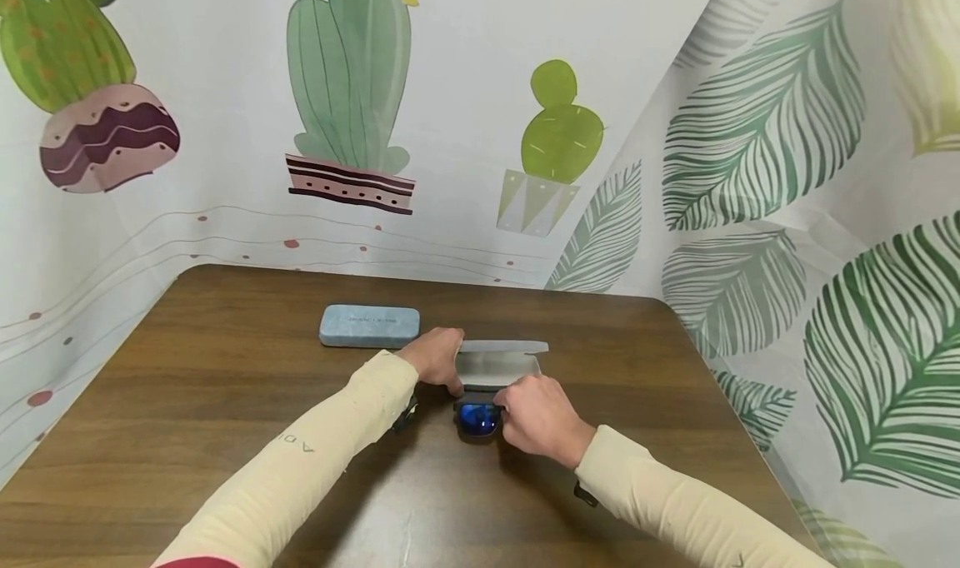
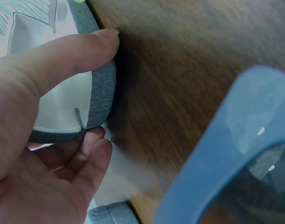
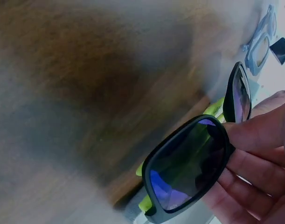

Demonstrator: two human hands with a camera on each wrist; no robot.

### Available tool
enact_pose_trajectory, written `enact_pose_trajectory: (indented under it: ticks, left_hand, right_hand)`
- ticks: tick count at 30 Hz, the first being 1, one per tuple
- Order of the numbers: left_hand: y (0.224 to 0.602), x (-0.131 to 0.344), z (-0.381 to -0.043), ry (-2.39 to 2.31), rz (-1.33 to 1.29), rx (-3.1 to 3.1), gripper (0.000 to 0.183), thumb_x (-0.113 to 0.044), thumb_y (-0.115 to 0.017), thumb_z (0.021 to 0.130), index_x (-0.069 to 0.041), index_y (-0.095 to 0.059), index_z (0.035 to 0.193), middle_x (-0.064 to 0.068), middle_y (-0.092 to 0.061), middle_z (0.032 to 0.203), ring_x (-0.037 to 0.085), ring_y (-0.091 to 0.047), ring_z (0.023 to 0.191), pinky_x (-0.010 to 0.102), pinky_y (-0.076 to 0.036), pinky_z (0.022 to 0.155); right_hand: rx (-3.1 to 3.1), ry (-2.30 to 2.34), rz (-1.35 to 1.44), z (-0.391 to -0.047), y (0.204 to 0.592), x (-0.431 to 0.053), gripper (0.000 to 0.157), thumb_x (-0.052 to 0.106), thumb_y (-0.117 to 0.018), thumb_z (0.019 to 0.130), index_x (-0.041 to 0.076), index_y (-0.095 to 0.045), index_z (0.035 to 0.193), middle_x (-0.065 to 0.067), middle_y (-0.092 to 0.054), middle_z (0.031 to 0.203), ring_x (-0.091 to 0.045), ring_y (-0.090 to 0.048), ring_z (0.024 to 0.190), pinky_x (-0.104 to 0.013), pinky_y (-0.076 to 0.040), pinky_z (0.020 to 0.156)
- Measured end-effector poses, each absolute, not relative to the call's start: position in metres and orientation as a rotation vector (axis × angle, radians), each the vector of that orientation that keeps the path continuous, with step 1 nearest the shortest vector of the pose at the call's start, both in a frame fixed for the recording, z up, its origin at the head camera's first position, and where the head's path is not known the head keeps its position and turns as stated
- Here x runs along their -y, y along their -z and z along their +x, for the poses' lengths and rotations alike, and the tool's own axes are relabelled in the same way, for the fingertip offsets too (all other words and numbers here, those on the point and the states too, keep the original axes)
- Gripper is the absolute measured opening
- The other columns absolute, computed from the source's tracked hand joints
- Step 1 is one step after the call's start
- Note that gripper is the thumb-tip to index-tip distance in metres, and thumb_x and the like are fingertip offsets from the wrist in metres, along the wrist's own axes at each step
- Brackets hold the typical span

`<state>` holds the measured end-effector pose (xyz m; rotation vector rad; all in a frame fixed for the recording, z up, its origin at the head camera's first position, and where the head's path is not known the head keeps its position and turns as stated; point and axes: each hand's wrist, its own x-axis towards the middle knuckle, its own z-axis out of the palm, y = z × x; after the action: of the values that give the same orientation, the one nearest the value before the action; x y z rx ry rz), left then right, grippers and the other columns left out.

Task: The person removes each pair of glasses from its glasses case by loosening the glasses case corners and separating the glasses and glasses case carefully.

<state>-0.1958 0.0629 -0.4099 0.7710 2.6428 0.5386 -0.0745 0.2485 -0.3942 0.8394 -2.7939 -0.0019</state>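
Observation:
Near the table's middle, my left hand [image 1: 437, 358] grips the left end of an open glasses case [image 1: 491, 370]. In the left wrist view, the thumb lies over the rim of the case's grey fabric wall [image 2: 103, 93], and the other fingers are underneath. My right hand [image 1: 542, 414] pinches a pair of dark-framed sunglasses [image 1: 477, 419] just in front of the case. The right wrist view shows thumb and fingers at the middle of the sunglasses [image 3: 189, 163], which have bluish-purple lenses and yellow-green temples.
A closed blue-grey glasses case [image 1: 370, 326] lies behind and left of the open one. Blue-framed glasses [image 2: 245, 107] lie near my left wrist, mostly hidden by the sleeve in the head view. A patterned cloth [image 1: 465, 135] hangs behind the wooden table [image 1: 225, 368].

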Motion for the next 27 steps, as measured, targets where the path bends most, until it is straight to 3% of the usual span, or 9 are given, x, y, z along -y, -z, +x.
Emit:
enact_pose_trajectory:
  ticks: [5,13,21,27]
  left_hand:
    - [0.408,-0.064,-0.197,-0.547,0.766,-2.646,0.063,-0.024,-0.100,0.066,-0.003,-0.062,0.112,0.009,-0.069,0.104,0.020,-0.061,0.091,0.038,-0.056,0.089]
    - [0.409,-0.064,-0.196,-0.553,0.746,-2.630,0.068,-0.022,-0.099,0.068,-0.002,-0.062,0.121,0.012,-0.071,0.114,0.020,-0.062,0.096,0.040,-0.056,0.093]
    - [0.412,-0.063,-0.197,-0.554,0.738,-2.629,0.065,-0.022,-0.099,0.069,-0.002,-0.062,0.119,0.011,-0.070,0.111,0.020,-0.062,0.094,0.040,-0.056,0.093]
    - [0.411,-0.062,-0.196,-0.557,0.745,-2.630,0.063,-0.022,-0.099,0.068,-0.003,-0.063,0.116,0.010,-0.070,0.107,0.020,-0.061,0.093,0.039,-0.056,0.092]
  right_hand:
    - [2.813,-0.044,0.851,-0.077,0.397,-0.248,0.018,0.003,-0.067,0.079,0.014,-0.069,0.064,0.007,-0.060,0.054,-0.005,-0.045,0.051,-0.023,-0.041,0.048]
    - [2.817,-0.023,0.889,-0.078,0.404,-0.245,0.012,0.006,-0.068,0.080,0.014,-0.075,0.074,0.004,-0.072,0.067,-0.010,-0.060,0.060,-0.032,-0.056,0.058]
    - [2.846,-0.075,0.885,-0.078,0.406,-0.242,0.005,0.009,-0.072,0.083,0.011,-0.076,0.080,0.002,-0.074,0.073,-0.010,-0.059,0.064,-0.031,-0.058,0.065]
    - [2.864,-0.122,0.864,-0.077,0.407,-0.241,0.008,0.010,-0.073,0.084,0.013,-0.072,0.077,0.004,-0.070,0.070,-0.008,-0.057,0.064,-0.028,-0.053,0.062]
